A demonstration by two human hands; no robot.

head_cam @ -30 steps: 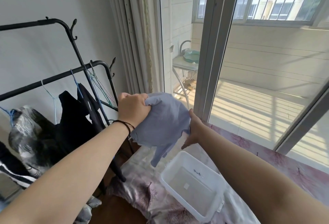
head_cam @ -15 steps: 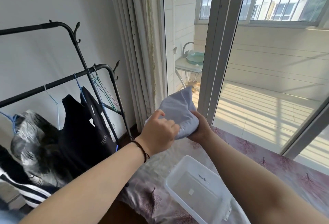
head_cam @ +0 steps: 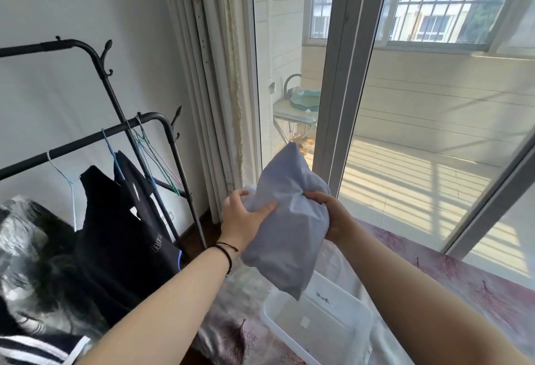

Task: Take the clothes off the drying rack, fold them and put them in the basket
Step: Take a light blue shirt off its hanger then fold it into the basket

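- Pale blue garment held bunched in mid-air between both hands, above the near-left corner of the white plastic basket; lowest tip of fabric hanging just over the basket rim, contact not determinable.
- Left hand: grip closed on the garment's left side, thumb pressed across the front of the cloth, fingers wrapped behind. Dark band worn at the wrist.
- Right hand: grip closed on the garment's right side, fingers curled into a fold of fabric.
- Basket resting on a bed cover with a pinkish tree print; interior appears to hold no clothes, only a small label visible on the base.
- Black drying rack standing at left against the wall, well apart from the basket.
- On the rack: black garment on a hanger, grey patterned item at far left, several bare wire hangers near the rail's end.
- Striped dark-and-white fabric at bottom left corner.
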